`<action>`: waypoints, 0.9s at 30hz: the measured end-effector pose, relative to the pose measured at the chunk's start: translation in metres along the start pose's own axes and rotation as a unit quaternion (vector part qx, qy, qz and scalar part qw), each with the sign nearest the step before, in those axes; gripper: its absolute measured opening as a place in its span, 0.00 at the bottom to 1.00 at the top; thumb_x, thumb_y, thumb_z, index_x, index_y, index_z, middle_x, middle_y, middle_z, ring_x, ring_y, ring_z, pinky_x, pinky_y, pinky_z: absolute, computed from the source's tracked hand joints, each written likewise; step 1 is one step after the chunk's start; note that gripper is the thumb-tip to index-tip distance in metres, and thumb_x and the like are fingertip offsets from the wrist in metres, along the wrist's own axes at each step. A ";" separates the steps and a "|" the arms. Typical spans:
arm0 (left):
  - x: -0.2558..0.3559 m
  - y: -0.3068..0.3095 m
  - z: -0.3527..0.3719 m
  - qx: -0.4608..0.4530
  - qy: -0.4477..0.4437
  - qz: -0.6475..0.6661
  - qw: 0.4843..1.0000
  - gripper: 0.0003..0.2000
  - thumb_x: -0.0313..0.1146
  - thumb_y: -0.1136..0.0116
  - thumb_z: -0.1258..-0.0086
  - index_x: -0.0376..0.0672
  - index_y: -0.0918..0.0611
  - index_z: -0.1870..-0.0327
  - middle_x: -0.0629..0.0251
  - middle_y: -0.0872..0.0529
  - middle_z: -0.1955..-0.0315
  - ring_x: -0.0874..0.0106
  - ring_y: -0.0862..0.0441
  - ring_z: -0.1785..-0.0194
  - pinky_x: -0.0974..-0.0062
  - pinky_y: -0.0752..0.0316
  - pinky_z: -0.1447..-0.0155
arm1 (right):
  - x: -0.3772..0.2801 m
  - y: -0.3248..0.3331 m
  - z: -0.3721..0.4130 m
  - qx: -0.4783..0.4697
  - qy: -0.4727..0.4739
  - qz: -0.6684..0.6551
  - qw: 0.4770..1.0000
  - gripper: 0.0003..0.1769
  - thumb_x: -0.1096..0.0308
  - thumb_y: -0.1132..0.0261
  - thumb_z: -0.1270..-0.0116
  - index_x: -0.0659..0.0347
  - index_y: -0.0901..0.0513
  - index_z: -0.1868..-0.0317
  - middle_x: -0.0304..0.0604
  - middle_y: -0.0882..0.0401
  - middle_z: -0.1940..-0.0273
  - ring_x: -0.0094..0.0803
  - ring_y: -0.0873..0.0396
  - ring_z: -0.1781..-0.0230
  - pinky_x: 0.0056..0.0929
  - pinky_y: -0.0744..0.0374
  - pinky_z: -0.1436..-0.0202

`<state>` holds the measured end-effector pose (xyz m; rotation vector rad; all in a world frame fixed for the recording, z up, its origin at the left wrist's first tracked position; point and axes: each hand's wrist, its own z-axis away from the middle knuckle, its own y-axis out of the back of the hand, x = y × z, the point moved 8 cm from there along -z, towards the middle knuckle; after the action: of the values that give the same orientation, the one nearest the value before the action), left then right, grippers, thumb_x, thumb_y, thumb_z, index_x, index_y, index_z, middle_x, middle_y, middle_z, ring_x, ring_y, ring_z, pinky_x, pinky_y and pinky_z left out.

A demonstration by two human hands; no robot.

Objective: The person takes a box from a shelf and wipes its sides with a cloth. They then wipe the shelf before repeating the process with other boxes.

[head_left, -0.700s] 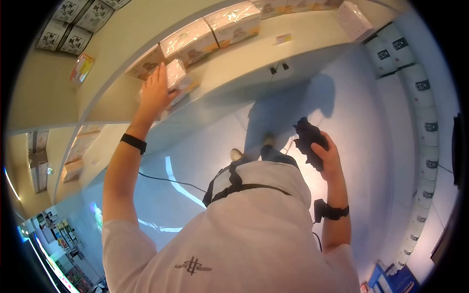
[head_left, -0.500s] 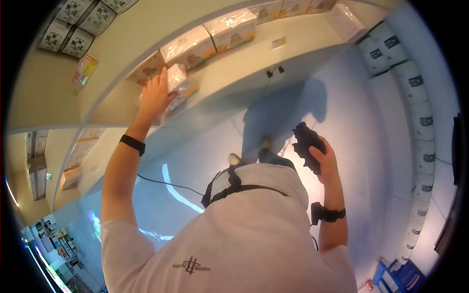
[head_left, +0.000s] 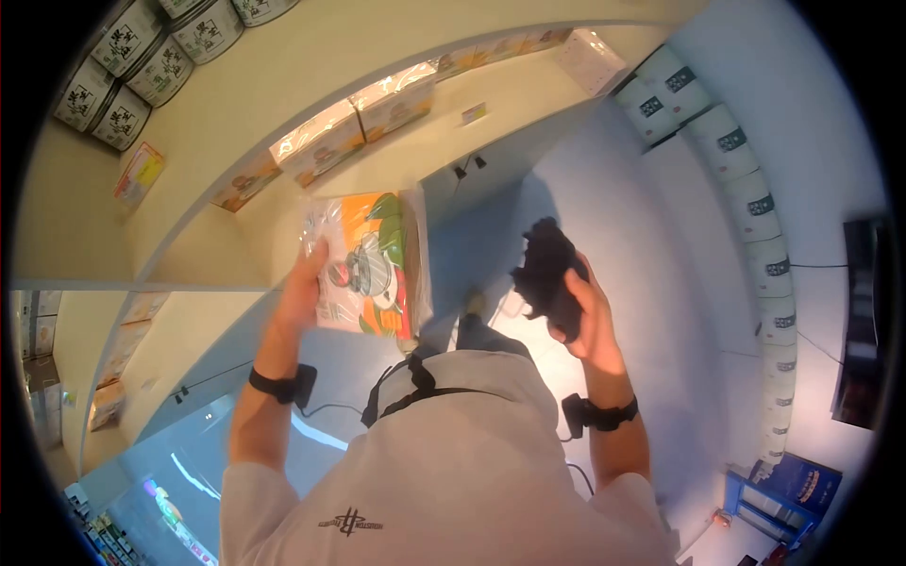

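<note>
In the head view my left hand (head_left: 304, 288) grips the left side of a plastic-wrapped box (head_left: 363, 264) printed in orange, green and pink. The box is held out in front of the shelf, its printed face turned up toward me. On the right, my right hand (head_left: 595, 316) is wrapped around a black, ragged-edged bundle (head_left: 549, 274), held over the floor. What that bundle is, I cannot tell. Both wrists carry a black strap with a small device.
A curved shelf (head_left: 236, 179) holds wrapped boxes (head_left: 396, 104), with labelled tins (head_left: 156, 71) on the level above. Price cards (head_left: 140, 176) stand at its edge. White packs (head_left: 750, 203) line the right wall, near a blue stool (head_left: 769, 505). Cables run beside my body.
My left hand has drawn the wrapped box off the shelf and turned its printed face up. The right hand keeps hold of the black bundle. My view has shifted to the right.
</note>
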<state>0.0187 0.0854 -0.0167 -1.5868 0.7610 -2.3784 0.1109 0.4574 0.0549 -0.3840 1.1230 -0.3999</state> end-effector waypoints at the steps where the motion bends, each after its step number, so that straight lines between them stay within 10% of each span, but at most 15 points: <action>1: -0.015 -0.015 0.006 -0.052 0.056 0.094 0.993 0.27 0.50 0.50 0.18 0.40 0.29 0.29 0.57 0.14 0.46 0.69 0.13 0.48 0.66 0.17 0.42 | -0.010 -0.015 -0.002 -0.011 0.010 -0.014 1.000 0.24 0.68 0.45 0.23 0.58 0.34 0.29 0.46 0.21 0.46 0.32 0.19 0.50 0.33 0.14 0.64; 4: -0.039 -0.045 0.019 -0.048 0.090 0.204 0.974 0.29 0.56 0.53 0.19 0.38 0.26 0.32 0.59 0.12 0.49 0.66 0.11 0.52 0.65 0.15 0.46 | -0.053 -0.048 -0.010 0.022 0.200 0.210 0.957 0.21 0.79 0.41 0.31 0.61 0.25 0.38 0.41 0.19 0.48 0.27 0.20 0.51 0.24 0.22 0.44; 9: -0.075 -0.069 0.024 -0.052 0.068 0.250 0.965 0.24 0.54 0.54 0.18 0.42 0.20 0.66 0.56 0.12 0.53 0.66 0.11 0.54 0.66 0.15 0.50 | -0.106 -0.124 0.001 -0.084 0.412 0.468 0.778 0.24 0.73 0.25 0.43 0.59 0.19 0.44 0.45 0.15 0.57 0.37 0.16 0.60 0.30 0.18 0.54; 12: -0.067 -0.114 0.025 -0.033 0.068 0.270 0.960 0.25 0.54 0.54 0.18 0.41 0.20 0.66 0.55 0.12 0.53 0.65 0.11 0.54 0.65 0.15 0.49 | -0.113 -0.144 -0.003 -0.154 0.470 0.497 0.713 0.27 0.72 0.23 0.47 0.57 0.18 0.44 0.46 0.16 0.57 0.47 0.16 0.62 0.34 0.18 0.59; 16: -0.063 -0.158 0.016 -0.097 0.017 0.317 0.943 0.26 0.54 0.57 0.17 0.37 0.22 0.40 0.53 0.13 0.48 0.62 0.13 0.47 0.62 0.16 0.43 | -0.116 -0.121 -0.016 -0.197 0.453 0.518 0.698 0.28 0.74 0.25 0.49 0.53 0.17 0.44 0.44 0.19 0.58 0.43 0.18 0.64 0.34 0.18 0.63; 24: -0.077 -0.198 -0.007 0.098 0.005 0.331 0.939 0.29 0.59 0.58 0.18 0.40 0.19 0.40 0.57 0.10 0.55 0.64 0.10 0.59 0.66 0.12 0.54 | -0.183 -0.051 -0.013 -0.246 0.447 0.468 0.721 0.25 0.72 0.22 0.56 0.57 0.12 0.52 0.43 0.19 0.64 0.38 0.19 0.68 0.32 0.18 0.65; 27: -0.090 -0.210 -0.013 0.040 -0.014 0.358 0.933 0.28 0.56 0.56 0.18 0.40 0.23 0.35 0.56 0.13 0.49 0.63 0.12 0.51 0.62 0.15 0.47 | -0.163 -0.055 0.010 -0.375 0.465 0.477 0.644 0.32 0.69 0.20 0.60 0.50 0.13 0.48 0.37 0.21 0.66 0.35 0.21 0.70 0.30 0.21 0.70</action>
<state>0.0704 0.3059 0.0129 -1.0494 1.0066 -1.8147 0.0522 0.4909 0.2140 -0.2177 2.3142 1.0075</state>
